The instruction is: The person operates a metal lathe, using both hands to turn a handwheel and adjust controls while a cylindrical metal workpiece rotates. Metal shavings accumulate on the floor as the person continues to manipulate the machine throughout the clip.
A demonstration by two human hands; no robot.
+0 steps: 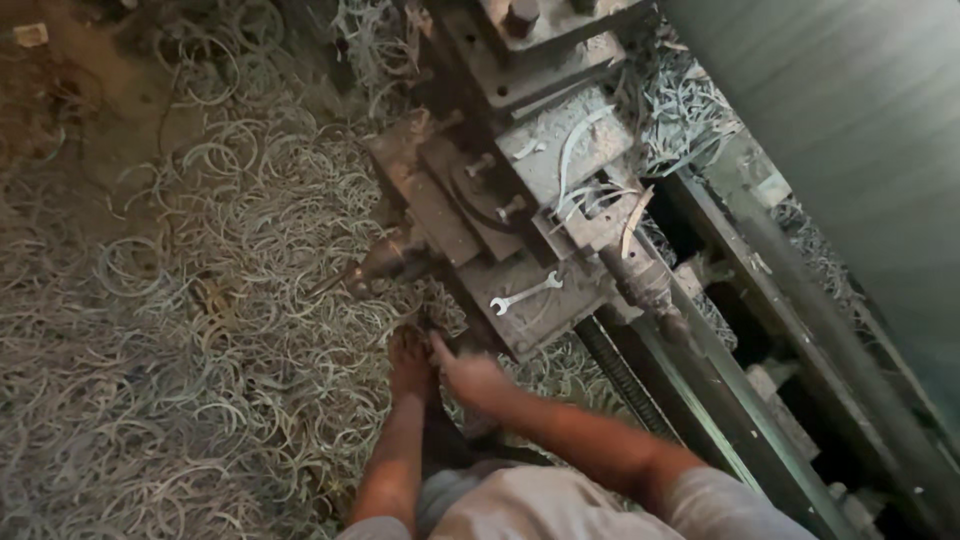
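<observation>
**Hands low at the carriage, swarf everywhere**

Big roll (860, 130) first: the grey cylinder fills the upper right, just beside the lathe carriage (520, 200). If it turns while you lean in, a sleeve or a trailing ribbon of swarf could catch.

Floor (200, 300): buried in curled metal swarf, long springy rings. The edges look sharp; one slip or a knee down and you get cut. Loose coils also lie on the carriage itself.

Lead screw (620, 375) and bed rails run just right of your forearm. A pinch risk if the carriage feeds.

Your right hand (470, 380) sits at the carriage's lower edge, fingers pointing up at it, grip loosely apart, holding nothing I can make out. Your left hand (410, 365) reaches just beside it, towards the handwheel area (385, 262); whether its grip is together or apart, I cannot tell.

Spanner (525, 293): lies loose on the flat plate just above your right hand. Vibration could walk it off the edge.
</observation>
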